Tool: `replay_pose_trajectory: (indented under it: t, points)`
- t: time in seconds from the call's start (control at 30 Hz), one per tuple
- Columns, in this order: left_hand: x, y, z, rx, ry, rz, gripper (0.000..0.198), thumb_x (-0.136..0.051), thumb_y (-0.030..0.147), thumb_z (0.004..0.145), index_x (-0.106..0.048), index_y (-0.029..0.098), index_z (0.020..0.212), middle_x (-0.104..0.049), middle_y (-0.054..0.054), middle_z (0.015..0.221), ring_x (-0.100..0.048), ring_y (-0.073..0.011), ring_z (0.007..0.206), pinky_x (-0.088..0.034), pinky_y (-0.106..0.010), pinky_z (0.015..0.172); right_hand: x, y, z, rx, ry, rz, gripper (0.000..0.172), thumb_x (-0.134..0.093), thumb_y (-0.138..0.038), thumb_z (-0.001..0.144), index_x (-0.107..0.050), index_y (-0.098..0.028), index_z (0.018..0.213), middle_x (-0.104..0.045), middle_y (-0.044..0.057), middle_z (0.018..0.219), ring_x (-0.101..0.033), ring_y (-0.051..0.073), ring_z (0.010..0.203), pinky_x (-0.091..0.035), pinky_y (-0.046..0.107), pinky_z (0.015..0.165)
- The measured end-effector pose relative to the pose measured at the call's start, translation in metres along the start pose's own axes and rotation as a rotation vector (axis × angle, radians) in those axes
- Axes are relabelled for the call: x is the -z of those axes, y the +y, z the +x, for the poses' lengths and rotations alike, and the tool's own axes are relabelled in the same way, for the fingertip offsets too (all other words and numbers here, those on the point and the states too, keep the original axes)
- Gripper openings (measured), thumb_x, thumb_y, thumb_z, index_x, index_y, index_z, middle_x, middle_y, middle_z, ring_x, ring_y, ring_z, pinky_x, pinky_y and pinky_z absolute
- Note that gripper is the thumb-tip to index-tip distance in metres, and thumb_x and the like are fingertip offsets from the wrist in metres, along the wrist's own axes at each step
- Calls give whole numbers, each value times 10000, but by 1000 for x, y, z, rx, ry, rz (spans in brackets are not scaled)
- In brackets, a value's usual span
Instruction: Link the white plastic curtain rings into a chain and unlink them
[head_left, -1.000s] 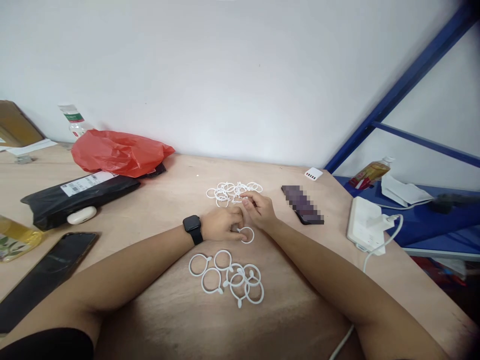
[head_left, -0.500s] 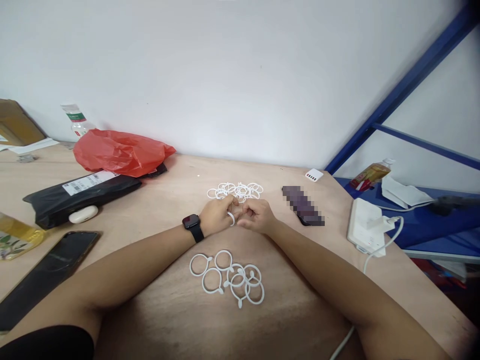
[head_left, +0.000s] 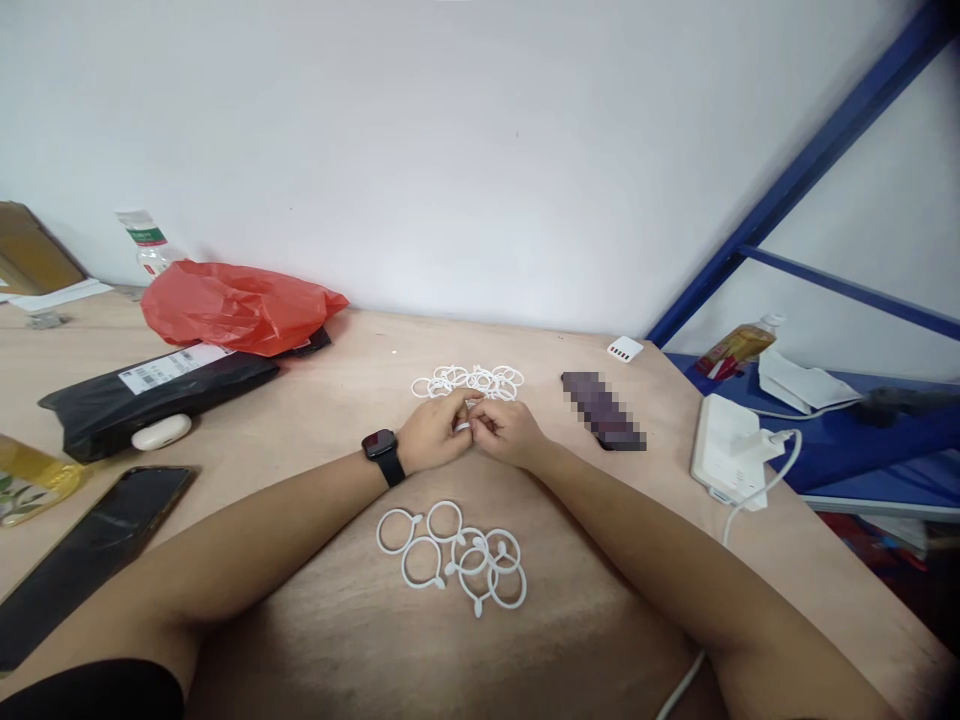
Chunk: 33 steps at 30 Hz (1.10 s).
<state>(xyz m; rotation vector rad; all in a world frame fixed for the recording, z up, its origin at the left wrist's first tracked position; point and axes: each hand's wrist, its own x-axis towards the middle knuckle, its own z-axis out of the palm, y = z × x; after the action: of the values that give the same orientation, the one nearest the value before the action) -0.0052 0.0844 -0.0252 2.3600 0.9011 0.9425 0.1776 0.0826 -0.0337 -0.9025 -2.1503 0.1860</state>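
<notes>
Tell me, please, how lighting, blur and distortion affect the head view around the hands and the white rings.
Head view: soft, even light, faint shadows under the near rings; the wide lens stretches the forearms at the bottom edge; the phone is pixelated; the right corners darken; the white ring pinched between left hand and right hand is mostly hidden.

Two phones (head_left: 90,560); three bottles (head_left: 148,245); two ring piles (head_left: 454,555); one red bag (head_left: 240,305).
</notes>
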Motion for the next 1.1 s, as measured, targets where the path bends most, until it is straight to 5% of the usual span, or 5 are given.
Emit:
replay_pose_trajectory:
  t: [0.13,0.3,0.5,0.77,1.1]
  points:
    - [0,0,1,-17,22,-71,480,-544,169,795,-496,162,1273,-651,-20,849,-594,-145,732,-468,-265,710,2,0,-1,-44,36,16,95,-482,-200,825,-541,-208,751,-579,-23,593,-517,121,526,-385,235,562]
    - [2,-2,3,47,9,-95,180,-495,223,882,-655,168,945,-664,-16,778,-578,-131,697,-444,-241,666,5,-4,0,-63,28,46,81,-496,-258,866,-559,-208,875,-578,-27,613,-513,121,533,-388,234,559]
    - [0,-7,3,70,100,-231,317,-447,224,928,-516,147,1228,-656,-14,788,-589,-125,701,-464,-257,713,4,-1,-1,-13,-60,91,171,-533,-172,754,-559,-211,919,-483,-75,560,-450,105,488,-376,225,553]
    - [1,-6,2,104,141,-198,288,-483,292,931,-572,153,1168,-687,-72,974,-622,-151,777,-483,-274,720,7,2,3,117,-198,14,129,-493,-206,804,-523,-213,679,-530,-25,569,-481,127,545,-363,241,562]
    - [0,-7,0,62,161,-190,356,-507,314,933,-556,141,1240,-646,-15,767,-547,-108,622,-449,-233,636,10,3,-2,-60,136,65,217,-421,-331,967,-526,-209,821,-567,-9,656,-515,129,567,-385,246,574]
